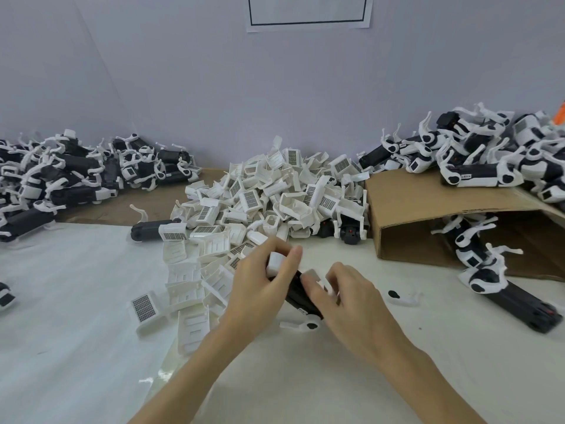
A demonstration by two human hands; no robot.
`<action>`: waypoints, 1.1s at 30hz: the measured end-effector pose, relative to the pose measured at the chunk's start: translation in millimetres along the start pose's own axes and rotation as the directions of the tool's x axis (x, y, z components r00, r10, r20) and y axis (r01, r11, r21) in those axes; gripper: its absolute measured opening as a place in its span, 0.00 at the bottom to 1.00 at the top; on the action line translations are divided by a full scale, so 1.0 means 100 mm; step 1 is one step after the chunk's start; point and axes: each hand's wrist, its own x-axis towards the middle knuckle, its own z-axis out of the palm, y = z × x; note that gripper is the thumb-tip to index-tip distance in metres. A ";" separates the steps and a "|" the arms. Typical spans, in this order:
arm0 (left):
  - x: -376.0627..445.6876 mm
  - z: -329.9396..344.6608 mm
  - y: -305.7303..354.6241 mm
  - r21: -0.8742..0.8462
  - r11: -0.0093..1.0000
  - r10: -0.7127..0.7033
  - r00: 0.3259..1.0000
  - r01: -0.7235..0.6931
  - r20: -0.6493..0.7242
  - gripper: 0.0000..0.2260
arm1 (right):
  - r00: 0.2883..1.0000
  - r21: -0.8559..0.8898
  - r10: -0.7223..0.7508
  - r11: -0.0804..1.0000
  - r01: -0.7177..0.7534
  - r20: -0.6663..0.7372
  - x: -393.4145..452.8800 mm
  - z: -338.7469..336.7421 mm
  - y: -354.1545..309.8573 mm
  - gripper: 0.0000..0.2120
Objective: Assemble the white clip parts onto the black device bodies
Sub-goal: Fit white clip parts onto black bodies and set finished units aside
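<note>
At frame centre, left hand (260,276) grips the white clip (274,263); right hand (342,293) pinches the black device body (301,296). Misalignment could jam the clip.

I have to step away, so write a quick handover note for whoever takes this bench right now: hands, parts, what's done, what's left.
Left hand grips the top of a black body, with a white clip under its fingers.
Right hand pinches the same body from the right side; whether the clip is seated cannot be told.
Loose clip pile sits mid-table, just behind the hands.
Bodies with white parts fitted are heaped at far left and on the cardboard box at right.
Left: finish this body, then any other bodies without clips.
</note>
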 end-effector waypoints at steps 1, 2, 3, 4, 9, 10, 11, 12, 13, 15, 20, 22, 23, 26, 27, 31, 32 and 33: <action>-0.02 0.03 0.01 -0.002 1.000 0.009 1.000 -0.009 0.010 0.11 | 1.000 -0.058 0.006 0.998 -0.004 0.020 -0.01 0.02 0.00 0.33; -0.04 0.05 0.02 0.000 1.000 0.016 1.000 -0.016 0.013 0.11 | 0.999 -0.103 -0.005 0.995 0.009 0.044 -0.02 0.04 0.00 0.33; -0.05 0.06 0.02 0.003 1.000 0.023 1.000 -0.023 0.016 0.11 | 0.997 -0.126 -0.031 0.991 0.039 0.065 -0.04 0.06 0.01 0.34; -0.05 0.07 0.03 0.003 1.000 0.030 0.999 -0.030 0.020 0.11 | 0.994 -0.115 -0.075 0.990 0.084 0.076 -0.05 0.08 0.02 0.36; -0.05 0.06 0.00 -0.039 0.998 0.042 0.999 -0.040 0.030 0.12 | 0.914 0.279 -0.369 0.907 0.315 0.169 -0.06 0.19 -0.05 0.30; -0.04 0.05 -0.01 -0.053 0.998 0.037 0.999 -0.036 0.022 0.13 | 0.910 0.347 -0.371 0.891 0.293 0.183 -0.05 0.19 -0.03 0.29; -0.03 0.03 -0.01 -0.069 0.997 0.024 1.000 -0.024 0.008 0.14 | 0.913 0.384 -0.359 0.884 0.267 0.193 -0.04 0.17 -0.01 0.29; -0.01 0.02 -0.01 -0.089 0.996 0.003 1.000 -0.004 -0.010 0.15 | 0.921 0.385 -0.342 0.888 0.251 0.188 -0.04 0.15 0.01 0.29; 0.00 0.00 0.00 -0.109 0.994 -0.022 0.999 0.019 -0.027 0.16 | 0.932 0.366 -0.321 0.898 0.244 0.167 -0.03 0.13 0.03 0.28; 0.03 -0.02 0.01 -0.149 0.987 -0.060 0.997 0.052 -0.047 0.18 | 0.953 0.356 -0.284 0.906 0.230 0.106 -0.01 0.10 0.06 0.24; 0.05 -0.07 0.04 -0.266 0.952 -0.165 0.986 0.150 -0.033 0.21 | 0.978 0.511 -0.208 0.844 0.162 0.034 0.02 0.01 0.00 0.18; 0.05 -0.06 0.05 -0.267 0.949 -0.183 0.982 0.167 -0.038 0.20 | 0.979 0.521 -0.194 0.831 0.196 -0.058 0.01 0.02 -0.02 0.16; 0.04 -0.05 0.05 -0.252 0.952 -0.187 0.982 0.171 -0.040 0.20 | 0.975 0.512 -0.197 0.830 0.222 -0.105 0.00 0.03 -0.03 0.15; 0.02 0.00 0.03 -0.235 0.953 -0.204 0.979 0.192 -0.028 0.19 | 0.953 0.418 -0.270 0.856 0.304 -0.139 -0.03 0.10 -0.05 0.12; 0.01 0.00 0.03 -0.241 0.949 -0.216 0.976 0.203 -0.029 0.20 | 0.940 0.364 -0.309 0.867 0.340 -0.142 -0.04 0.12 -0.05 0.13; 0.06 -0.04 0.01 -0.237 0.931 -0.287 0.958 0.276 -0.011 0.20 | 0.900 0.190 -0.415 0.881 0.434 -0.133 -0.03 0.16 -0.02 0.21; 0.06 -0.05 0.01 -0.225 0.928 -0.305 0.952 0.297 -0.002 0.20 | 0.886 0.101 -0.444 0.883 0.458 -0.133 -0.03 0.17 -0.01 0.23; 0.06 -0.06 0.00 -0.203 0.928 -0.318 0.948 0.314 0.015 0.20 | 0.874 0.002 -0.465 0.883 0.470 -0.141 -0.02 0.19 0.01 0.26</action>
